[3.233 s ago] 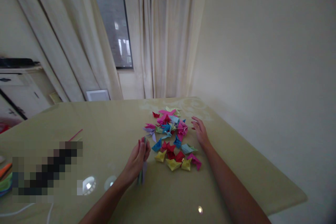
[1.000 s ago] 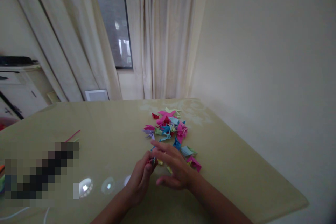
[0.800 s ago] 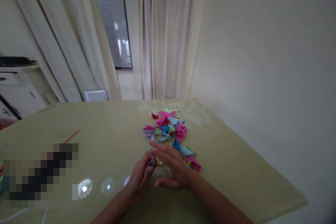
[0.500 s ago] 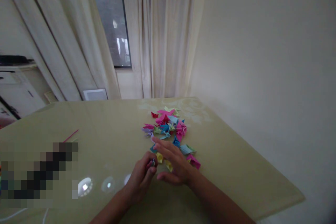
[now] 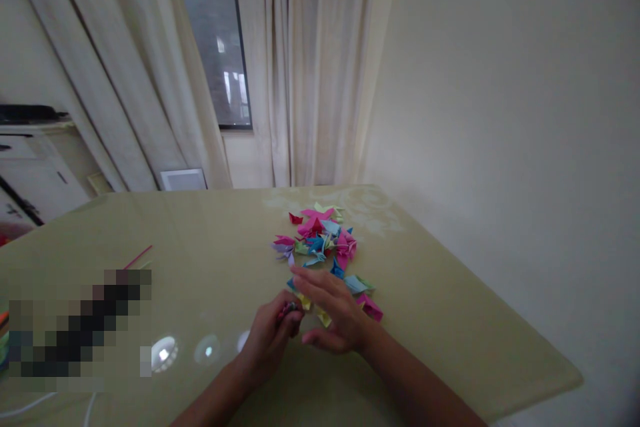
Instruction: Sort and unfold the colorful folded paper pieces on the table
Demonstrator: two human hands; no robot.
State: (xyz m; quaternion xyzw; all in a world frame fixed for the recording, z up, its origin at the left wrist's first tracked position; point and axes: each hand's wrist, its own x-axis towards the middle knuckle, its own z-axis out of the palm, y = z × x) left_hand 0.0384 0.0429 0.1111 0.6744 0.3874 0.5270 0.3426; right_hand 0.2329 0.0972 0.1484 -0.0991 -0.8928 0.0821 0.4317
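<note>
Folded paper pieces in pink, blue, yellow, purple and green, some of them bird-like, lie in a loose pile (image 5: 320, 240) on the table. Just left of the pile's near end, my left hand (image 5: 273, 330) is closed in a fist. A small bit of something dark and reddish shows between its fingers, too small to name. My right hand (image 5: 333, 313) hovers beside it with fingers stretched out and thumb apart, holding nothing. It partly covers yellow folded paper (image 5: 324, 317). Close to its wrist lies a magenta folded paper (image 5: 370, 307).
The pale green table (image 5: 210, 233) meets a plain wall on the right. At the left, a blurred-out patch (image 5: 80, 327) hides something, with a thin pink stick (image 5: 139, 257) behind it and a white cable (image 5: 30, 407) in front. Curtains (image 5: 320, 67) hang beyond the far edge.
The fingers of my left hand have shifted slightly, and a bit more of the reddish thing shows. My right hand stays almost in place. The paper pile has not moved.
</note>
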